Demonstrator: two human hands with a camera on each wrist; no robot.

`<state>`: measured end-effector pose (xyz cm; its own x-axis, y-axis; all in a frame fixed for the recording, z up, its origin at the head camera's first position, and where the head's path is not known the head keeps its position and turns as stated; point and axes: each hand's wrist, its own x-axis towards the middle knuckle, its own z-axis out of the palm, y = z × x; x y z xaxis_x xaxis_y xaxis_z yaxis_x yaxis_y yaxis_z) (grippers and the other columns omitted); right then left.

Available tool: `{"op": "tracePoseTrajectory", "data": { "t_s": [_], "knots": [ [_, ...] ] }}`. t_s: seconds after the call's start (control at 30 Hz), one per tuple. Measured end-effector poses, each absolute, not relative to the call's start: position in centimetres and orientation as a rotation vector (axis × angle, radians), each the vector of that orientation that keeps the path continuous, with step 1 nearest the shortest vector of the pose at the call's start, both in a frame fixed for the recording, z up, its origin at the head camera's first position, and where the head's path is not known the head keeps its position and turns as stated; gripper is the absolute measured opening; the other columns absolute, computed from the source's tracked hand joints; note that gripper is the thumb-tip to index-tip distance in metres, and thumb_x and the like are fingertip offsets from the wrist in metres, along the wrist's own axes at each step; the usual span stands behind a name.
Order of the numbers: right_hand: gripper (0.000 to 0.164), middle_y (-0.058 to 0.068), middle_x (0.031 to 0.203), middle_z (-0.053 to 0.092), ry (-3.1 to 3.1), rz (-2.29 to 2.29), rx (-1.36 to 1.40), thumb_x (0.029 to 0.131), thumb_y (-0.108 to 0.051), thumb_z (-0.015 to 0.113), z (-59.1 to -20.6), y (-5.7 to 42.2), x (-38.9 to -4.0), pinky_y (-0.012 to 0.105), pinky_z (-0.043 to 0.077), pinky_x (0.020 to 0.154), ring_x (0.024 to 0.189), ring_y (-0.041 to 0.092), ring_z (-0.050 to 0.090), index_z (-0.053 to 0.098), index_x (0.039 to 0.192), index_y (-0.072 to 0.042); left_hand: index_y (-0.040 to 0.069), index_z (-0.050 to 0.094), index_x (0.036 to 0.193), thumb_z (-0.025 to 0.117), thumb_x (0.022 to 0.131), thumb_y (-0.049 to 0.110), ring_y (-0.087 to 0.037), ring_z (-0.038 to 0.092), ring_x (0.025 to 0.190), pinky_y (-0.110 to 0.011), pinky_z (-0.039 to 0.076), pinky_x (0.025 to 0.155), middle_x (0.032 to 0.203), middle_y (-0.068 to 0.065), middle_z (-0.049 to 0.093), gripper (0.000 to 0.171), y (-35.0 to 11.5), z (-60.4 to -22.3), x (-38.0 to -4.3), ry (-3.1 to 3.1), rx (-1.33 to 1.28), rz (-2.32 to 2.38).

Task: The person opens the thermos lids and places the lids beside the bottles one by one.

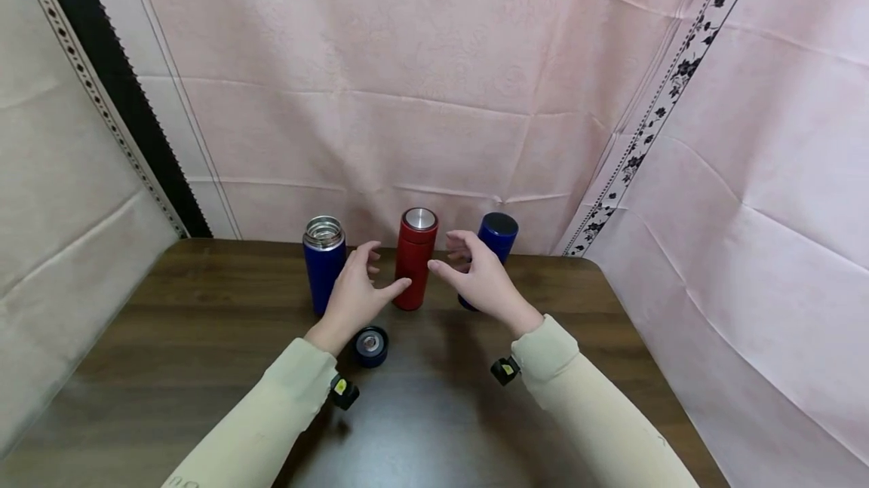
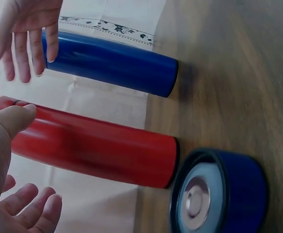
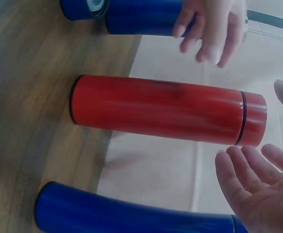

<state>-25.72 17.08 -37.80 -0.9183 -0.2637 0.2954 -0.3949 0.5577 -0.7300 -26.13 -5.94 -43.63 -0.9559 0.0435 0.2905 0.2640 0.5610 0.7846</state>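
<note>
A red thermos (image 1: 415, 262) with a steel-topped lid stands upright between my two hands. My left hand (image 1: 357, 288) is at its left, thumb and fingers spread apart and holding nothing. On the other side my right hand (image 1: 480, 277) is held near the lid, its fingers loosely bent around air; the right wrist view shows the fingertips (image 3: 228, 155) close to the red lid (image 3: 254, 119). Behind the left hand stands a blue thermos (image 1: 321, 269) with its steel mouth uncovered. Another blue thermos (image 1: 500, 234), capped, is partly hidden by the right hand.
A blue lid (image 1: 370, 346) lies on the brown wooden table (image 1: 421, 420) with its inner side showing, just right of the left wrist. Pale pink cloth (image 1: 421, 96) hangs behind the table and at both sides.
</note>
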Motion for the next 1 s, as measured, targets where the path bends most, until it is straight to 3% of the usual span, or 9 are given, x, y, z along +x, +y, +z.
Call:
{"op": "tracePoseTrajectory", "data": {
  "t_s": [0.2,0.47,0.73,1.0],
  "knots": [
    [0.073,0.004,0.127,0.055,-2.654,1.294,0.507,0.083,-0.055,0.069,-37.4,16.1,-26.4,0.042,0.051,0.089,0.109,0.022,0.059,0.044,0.139,-0.016,0.014,0.037,0.143,0.077,0.078,0.050,-0.026,0.056,0.110,-0.045,0.052,0.086,0.128,-0.011,0.050,0.085,-5.2,-44.1,-27.1,-2.575,-0.230,-1.436],
    [0.074,0.008,0.132,0.052,-2.643,1.381,0.438,0.084,-0.052,0.069,-36.9,14.7,-28.0,0.043,0.050,0.092,0.115,0.028,0.057,0.040,0.142,-0.015,0.015,0.025,0.152,0.075,0.081,0.048,-0.031,0.046,0.127,-0.051,0.046,0.095,0.151,-0.011,0.033,0.092,-4.3,-43.9,-27.7,-2.604,-0.266,-1.527],
    [0.070,0.000,0.121,0.056,-2.621,1.407,0.366,0.084,-0.049,0.072,-37.1,13.5,-29.2,0.039,0.051,0.090,0.109,0.020,0.057,0.042,0.138,-0.017,0.018,0.028,0.150,0.074,0.083,0.044,-0.027,0.043,0.129,-0.049,0.041,0.102,0.144,-0.007,0.042,0.085,-3.7,-43.6,-28.2,-2.584,-0.357,-1.601],
    [0.065,-0.001,0.121,0.058,-2.582,1.421,0.359,0.081,-0.048,0.075,-37.4,12.9,-29.6,0.039,0.052,0.088,0.108,0.018,0.059,0.047,0.133,-0.022,0.015,0.034,0.141,0.076,0.084,0.033,-0.025,0.045,0.127,-0.043,0.040,0.104,0.139,-0.006,0.043,0.073,-3.4,-44.1,-28.8,-2.473,-0.380,-1.702]
  ]
}}
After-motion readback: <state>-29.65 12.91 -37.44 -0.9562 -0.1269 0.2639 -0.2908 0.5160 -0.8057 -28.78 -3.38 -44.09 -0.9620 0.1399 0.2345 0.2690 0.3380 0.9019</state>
